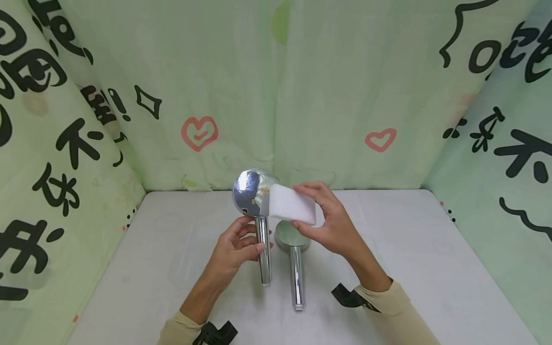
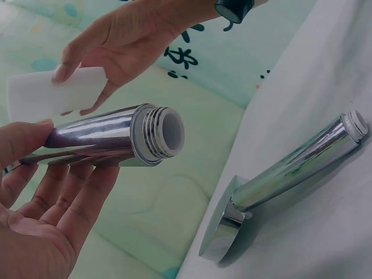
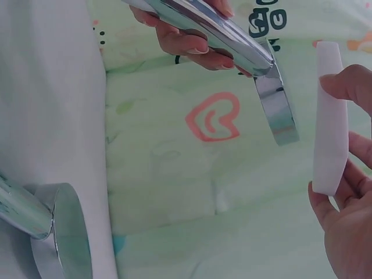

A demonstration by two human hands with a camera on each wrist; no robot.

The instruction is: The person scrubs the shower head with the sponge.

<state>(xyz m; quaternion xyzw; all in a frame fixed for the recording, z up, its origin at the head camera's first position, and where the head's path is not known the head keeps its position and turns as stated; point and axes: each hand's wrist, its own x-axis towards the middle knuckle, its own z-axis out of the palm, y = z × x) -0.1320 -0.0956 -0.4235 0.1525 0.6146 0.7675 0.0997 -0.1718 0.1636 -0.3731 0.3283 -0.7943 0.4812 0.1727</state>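
Observation:
My left hand (image 1: 239, 243) grips a chrome shower head (image 1: 264, 254) by its handle and holds it upright above the table, its round shiny head at the top. The threaded handle end (image 2: 165, 133) faces the left wrist camera. In my right hand (image 1: 334, 223) a white sponge block (image 1: 292, 205) is pinched between thumb and fingers, just right of the round head. The right wrist view shows a narrow gap between the sponge (image 3: 330, 116) and the shower head (image 3: 278, 110). A second chrome shower head (image 1: 297, 273) lies on the table below, partly covered by the right hand and sponge.
The table (image 1: 172, 287) has a white cover. Pale green curtains (image 1: 319, 96) with black writing and red hearts stand behind it and along both sides. Black straps (image 1: 217, 333) with cameras sit on both wrists, over beige sleeves (image 1: 401, 311).

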